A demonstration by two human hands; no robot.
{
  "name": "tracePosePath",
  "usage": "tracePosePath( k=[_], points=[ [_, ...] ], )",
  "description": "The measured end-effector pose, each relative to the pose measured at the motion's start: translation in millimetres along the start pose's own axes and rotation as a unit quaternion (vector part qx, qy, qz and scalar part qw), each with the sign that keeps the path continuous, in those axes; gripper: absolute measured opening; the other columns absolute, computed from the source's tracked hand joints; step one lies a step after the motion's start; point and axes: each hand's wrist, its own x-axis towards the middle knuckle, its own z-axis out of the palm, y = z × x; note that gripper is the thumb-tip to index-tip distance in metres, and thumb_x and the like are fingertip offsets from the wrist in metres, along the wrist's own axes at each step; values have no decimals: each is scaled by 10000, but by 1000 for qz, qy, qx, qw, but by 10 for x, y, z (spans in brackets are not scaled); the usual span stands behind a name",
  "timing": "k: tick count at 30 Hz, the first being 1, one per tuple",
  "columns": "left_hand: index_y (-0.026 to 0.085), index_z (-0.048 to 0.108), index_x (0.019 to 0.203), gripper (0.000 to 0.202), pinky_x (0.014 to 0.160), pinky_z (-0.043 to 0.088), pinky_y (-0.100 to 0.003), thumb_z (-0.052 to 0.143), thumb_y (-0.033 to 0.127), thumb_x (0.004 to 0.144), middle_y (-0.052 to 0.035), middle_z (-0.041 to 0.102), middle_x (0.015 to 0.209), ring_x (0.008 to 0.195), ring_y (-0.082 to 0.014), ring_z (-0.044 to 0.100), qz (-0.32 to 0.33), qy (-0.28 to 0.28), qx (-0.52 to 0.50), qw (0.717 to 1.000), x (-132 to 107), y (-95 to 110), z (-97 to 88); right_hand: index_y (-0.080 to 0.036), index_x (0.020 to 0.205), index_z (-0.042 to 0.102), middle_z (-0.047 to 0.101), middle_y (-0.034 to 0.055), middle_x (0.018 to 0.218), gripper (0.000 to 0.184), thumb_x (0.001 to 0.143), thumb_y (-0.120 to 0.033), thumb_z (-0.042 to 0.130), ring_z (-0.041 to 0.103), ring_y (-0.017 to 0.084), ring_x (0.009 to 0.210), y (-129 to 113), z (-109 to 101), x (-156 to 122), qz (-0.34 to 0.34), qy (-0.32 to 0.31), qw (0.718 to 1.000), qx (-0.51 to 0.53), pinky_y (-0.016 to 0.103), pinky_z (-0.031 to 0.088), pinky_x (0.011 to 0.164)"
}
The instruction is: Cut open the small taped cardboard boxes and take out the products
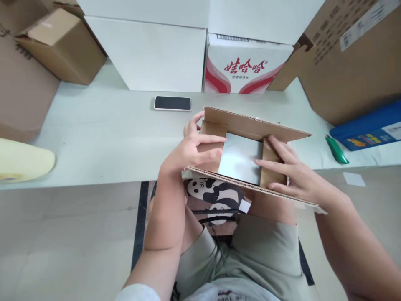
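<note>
An open cardboard box [258, 123] sits at the table's front edge, its near side overhanging my lap. Both long flaps stand spread outward, and the two short flaps are folded inward. Between them shows a flat, pale, shiny surface [241, 156] inside the box. My left hand [199, 148] grips the left end, two digits over the short flap and others around the far left corner. At the right end my right hand [286, 167] holds the box, with spread fingers pressing on the other short flap and one fingertip at the pale surface.
A phone [172, 103] lies on the table [103, 138] behind the box. White cartons [156, 54] and a red-printed carton [247, 67] stand farther back. Brown boxes [72, 50] flank both sides. At right are a green-handled tool [336, 149] and a blue box [369, 129].
</note>
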Motion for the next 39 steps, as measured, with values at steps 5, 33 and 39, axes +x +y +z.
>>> tracePosePath(
  k=[5, 33, 39],
  points=[
    [258, 814, 840, 420, 1324, 247, -643, 847, 663, 736, -40, 379, 1664, 1612, -455, 181, 36, 58, -21, 997, -48, 95, -49, -297, 1300, 701, 208, 118, 1733, 436, 988, -562, 551, 340, 422, 1526, -76, 6, 233, -56, -31, 997, -31, 646, 457, 1142],
    [254, 515, 624, 277, 1203, 448, -553, 764, 321, 727, -60, 526, 1474, 1359, -349, 510, 63, 180, -122, 974, 8, 172, 75, -317, 942, 660, 742, 26, 968, 59, 950, -259, 649, 707, 247, 837, -525, -814, 331, -11, 156, 980, -120, 457, 582, 771],
    [249, 487, 575, 300, 983, 528, -550, 732, 391, 673, -81, 552, 1355, 1102, -329, 565, 58, 178, -182, 965, 32, 217, 47, -224, 1128, 725, 755, 76, 1194, 287, 970, -118, 510, 722, 226, 1058, -821, -420, 1380, -189, -82, 974, -94, 379, 612, 846]
  ],
)
